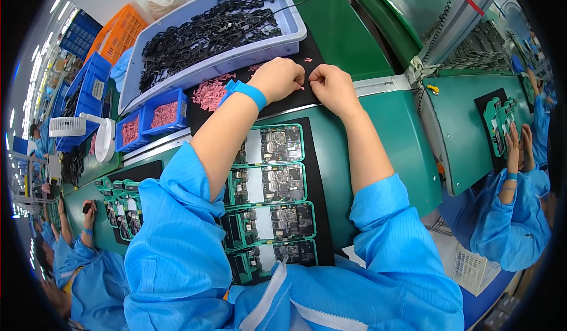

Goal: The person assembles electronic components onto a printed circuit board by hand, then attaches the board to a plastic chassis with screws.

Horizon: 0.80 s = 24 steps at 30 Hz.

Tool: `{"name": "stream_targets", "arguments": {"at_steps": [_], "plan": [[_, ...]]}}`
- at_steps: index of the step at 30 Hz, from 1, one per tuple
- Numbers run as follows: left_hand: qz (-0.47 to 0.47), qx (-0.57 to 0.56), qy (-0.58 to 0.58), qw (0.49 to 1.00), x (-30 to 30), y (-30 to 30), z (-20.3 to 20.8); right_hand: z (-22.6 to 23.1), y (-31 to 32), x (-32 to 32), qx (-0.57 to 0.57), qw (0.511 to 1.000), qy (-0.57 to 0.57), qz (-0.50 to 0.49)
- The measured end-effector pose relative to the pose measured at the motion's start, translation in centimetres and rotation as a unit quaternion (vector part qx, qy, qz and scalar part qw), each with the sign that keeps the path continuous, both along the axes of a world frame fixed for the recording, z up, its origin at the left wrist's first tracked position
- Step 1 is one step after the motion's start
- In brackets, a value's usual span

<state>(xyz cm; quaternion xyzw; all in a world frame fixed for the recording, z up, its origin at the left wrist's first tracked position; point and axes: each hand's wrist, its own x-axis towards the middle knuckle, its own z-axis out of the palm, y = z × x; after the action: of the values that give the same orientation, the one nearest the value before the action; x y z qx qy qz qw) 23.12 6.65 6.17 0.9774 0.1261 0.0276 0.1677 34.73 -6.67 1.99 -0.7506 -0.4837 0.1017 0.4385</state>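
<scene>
Over a black mat, my left hand, with a blue wrist strap, has its fingers pinched together. My right hand is just to its right, thumb and fingertips also closed in a pinch. A tiny pink piece shows by the left fingertips; whether it is held I cannot tell. What the right fingers hold, if anything, is hidden. Left of my left hand lies a heap of small pink pieces. Closer to me, several phone-sized circuit boards in green frames lie in a column, partly under my left arm.
A large grey-blue bin of black plastic parts stands beyond my hands. Two blue boxes of pink pieces and a small white fan are at left. A metal rail crosses the bench. Co-workers' hands show at right, and others at left.
</scene>
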Motion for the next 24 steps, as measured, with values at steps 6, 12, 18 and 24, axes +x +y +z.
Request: {"name": "stream_targets", "arguments": {"at_steps": [6,12,18,24], "plan": [[0.02,-0.007,-0.002,1.0,0.3,-0.2,-0.4,0.3,-0.1,-0.4,-0.025,0.999,-0.037,0.027],[0.056,0.011,0.01,0.998,0.7,-0.5,-0.1,0.1,0.5,-2.0,-0.079,0.99,-0.114,-0.029],[0.05,-0.014,0.033,0.998,0.7,-0.8,0.4,1.0,-0.1,-1.5,-0.108,0.985,-0.136,-0.017],[0.05,0.005,0.046,0.998,1.2,-1.1,0.2,1.0,-0.1,-1.3,-0.098,0.986,-0.134,-0.018]]}}
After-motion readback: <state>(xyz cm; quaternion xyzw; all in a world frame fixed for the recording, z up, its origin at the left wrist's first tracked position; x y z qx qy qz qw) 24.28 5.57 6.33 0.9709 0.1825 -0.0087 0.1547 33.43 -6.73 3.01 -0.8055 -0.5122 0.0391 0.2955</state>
